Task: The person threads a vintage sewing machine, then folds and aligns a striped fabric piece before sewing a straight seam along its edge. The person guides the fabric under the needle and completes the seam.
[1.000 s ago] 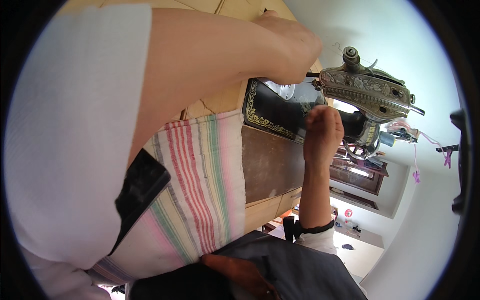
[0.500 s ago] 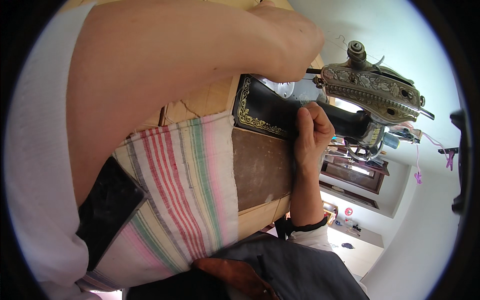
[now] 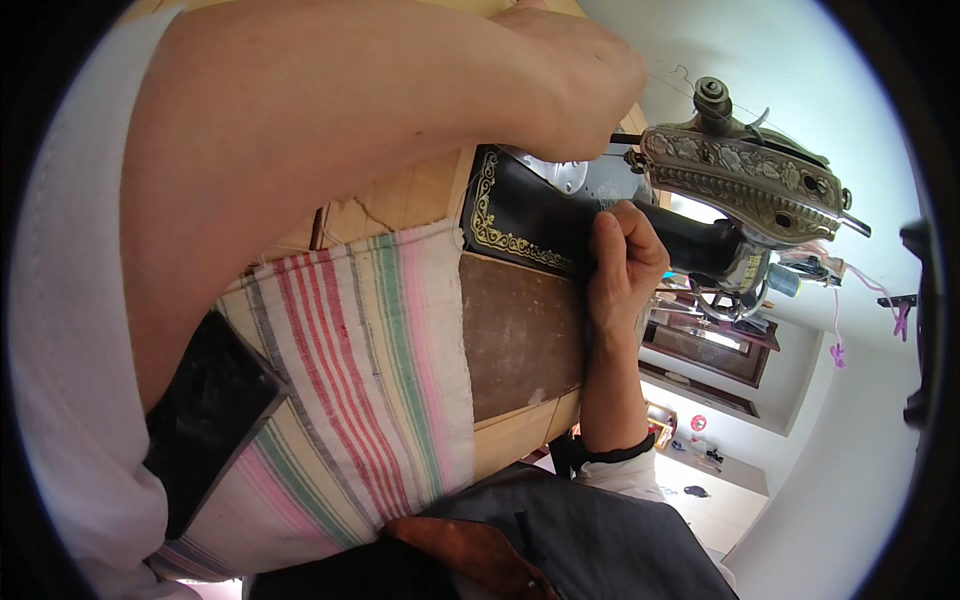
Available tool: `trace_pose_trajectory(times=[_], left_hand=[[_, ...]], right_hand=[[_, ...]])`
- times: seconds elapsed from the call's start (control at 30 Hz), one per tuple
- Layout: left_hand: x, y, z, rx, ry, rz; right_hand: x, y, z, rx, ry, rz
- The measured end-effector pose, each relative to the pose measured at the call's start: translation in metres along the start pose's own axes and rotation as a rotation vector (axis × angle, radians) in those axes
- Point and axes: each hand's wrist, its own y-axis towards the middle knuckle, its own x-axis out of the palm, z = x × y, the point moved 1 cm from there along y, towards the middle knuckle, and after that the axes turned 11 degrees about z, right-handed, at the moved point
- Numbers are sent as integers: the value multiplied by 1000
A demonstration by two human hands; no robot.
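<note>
My left arm reaches across the upper part of the view, and my left hand [image 3: 575, 85] bends over at the needle end of the black sewing machine [image 3: 525, 215]. Its fingers are mostly hidden behind the wrist and back of the hand. In a loose fist, my right hand [image 3: 625, 245] rests by the gold-patterned machine bed, thumb against curled fingers; what it holds, if anything, is hidden. An engraved metal faceplate [image 3: 740, 180] faces me. Striped cloth [image 3: 380, 350] in red, green, pink and white is spread beside the bed, with a dark flat object [image 3: 210, 420] on it.
Wooden tabletop [image 3: 400, 205] and a brown worn panel [image 3: 520, 335] border the machine. Black material [image 3: 610, 530] and a reddish-brown piece [image 3: 470, 550] lie at the lower edge. A blue thread spool [image 3: 785, 280] and a pink cord [image 3: 840, 335] are by the machine; a cabinet [image 3: 705, 350] stands beyond.
My left forearm and the striped cloth with the dark flat object appear shifted slightly left in view. My right hand stays in place.
</note>
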Motion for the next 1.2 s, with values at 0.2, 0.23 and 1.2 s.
trace_pose_trajectory(times=[0.2,0.23,1.2], left_hand=[[3,5,-8,78,-36,-21],[3,6,-9,70,-36,-24],[1,1,-5,29,-16,-23]], right_hand=[[1,1,0,2,17,1],[1,1,0,1,14,2],[3,2,1,12,14,20]])
